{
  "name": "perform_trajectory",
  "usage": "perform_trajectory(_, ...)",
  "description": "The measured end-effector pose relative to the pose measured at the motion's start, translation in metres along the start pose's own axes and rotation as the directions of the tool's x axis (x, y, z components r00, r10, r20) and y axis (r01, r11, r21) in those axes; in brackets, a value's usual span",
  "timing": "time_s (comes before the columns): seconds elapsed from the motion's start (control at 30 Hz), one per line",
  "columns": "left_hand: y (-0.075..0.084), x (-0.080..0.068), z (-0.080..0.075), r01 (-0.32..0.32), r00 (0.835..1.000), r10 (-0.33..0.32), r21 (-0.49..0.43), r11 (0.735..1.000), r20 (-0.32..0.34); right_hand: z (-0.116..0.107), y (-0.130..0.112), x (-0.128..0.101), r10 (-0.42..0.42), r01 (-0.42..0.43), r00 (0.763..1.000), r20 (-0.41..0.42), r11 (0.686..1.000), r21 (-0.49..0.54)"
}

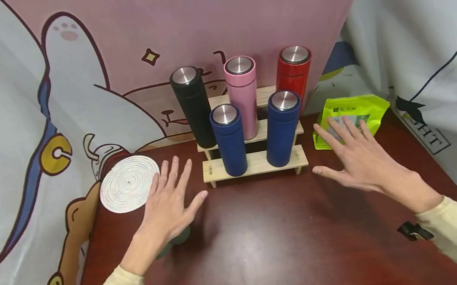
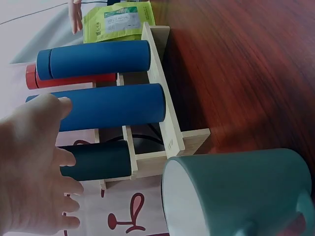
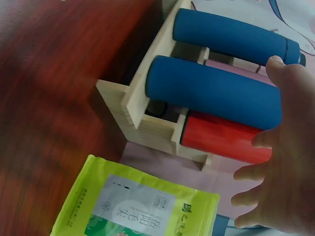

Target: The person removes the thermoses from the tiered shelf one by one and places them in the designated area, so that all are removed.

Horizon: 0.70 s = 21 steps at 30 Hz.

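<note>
Both of my hands hover flat, fingers spread, over a dark wooden table point(image 1: 274, 251). My left hand point(image 1: 185, 182) holds nothing; a teal mug point(image 2: 236, 191) stands just under its wrist, mostly hidden in the head view. My empty right hand point(image 1: 331, 148) has its fingertips over a green packet point(image 1: 370, 108). Between the hands stands a stepped wooden rack point(image 1: 255, 164). It carries two blue flasks point(image 1: 229, 140) point(image 1: 282, 128) in front and a black point(image 1: 194, 108), a pink point(image 1: 243, 94) and a red one point(image 1: 294, 76) behind.
A white woven coaster point(image 1: 128, 183) lies on the table left of my left hand. Printed cloth hangs behind the rack and drapes down both sides of the table.
</note>
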<state>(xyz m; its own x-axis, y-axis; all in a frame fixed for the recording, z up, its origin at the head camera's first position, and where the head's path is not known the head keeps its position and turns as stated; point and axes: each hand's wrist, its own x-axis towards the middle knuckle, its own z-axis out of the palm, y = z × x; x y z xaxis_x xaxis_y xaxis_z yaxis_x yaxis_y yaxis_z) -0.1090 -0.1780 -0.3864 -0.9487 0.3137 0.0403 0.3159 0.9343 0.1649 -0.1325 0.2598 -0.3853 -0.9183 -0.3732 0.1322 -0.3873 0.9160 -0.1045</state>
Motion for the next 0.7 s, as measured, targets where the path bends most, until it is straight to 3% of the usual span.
perform_trajectory(0.3, -0.005, 0.007, 0.006, 0.054, 0.998, -0.053, -0.028, 0.998, 0.029, -0.017, 0.006, 0.011, 0.001, -0.001, 0.998, -0.057, 1.000, 0.012)
perform_trajectory(0.47, -0.009, 0.015, 0.010, 0.069, 0.996, -0.066, -0.064, 0.996, 0.056, -0.029, 0.011, 0.022, -0.014, 0.018, 0.989, -0.150, 0.999, 0.028)
perform_trajectory(0.57, -0.013, 0.020, 0.012, 0.084, 0.995, -0.079, -0.080, 0.993, 0.068, -0.035, 0.014, 0.027, -0.030, 0.044, 0.970, -0.243, 0.998, 0.053)
perform_trajectory(0.7, -0.018, 0.028, 0.013, 0.097, 0.994, -0.092, -0.110, 0.989, 0.052, -0.044, 0.017, 0.034, -0.058, 0.093, 0.922, -0.382, 0.993, 0.073)
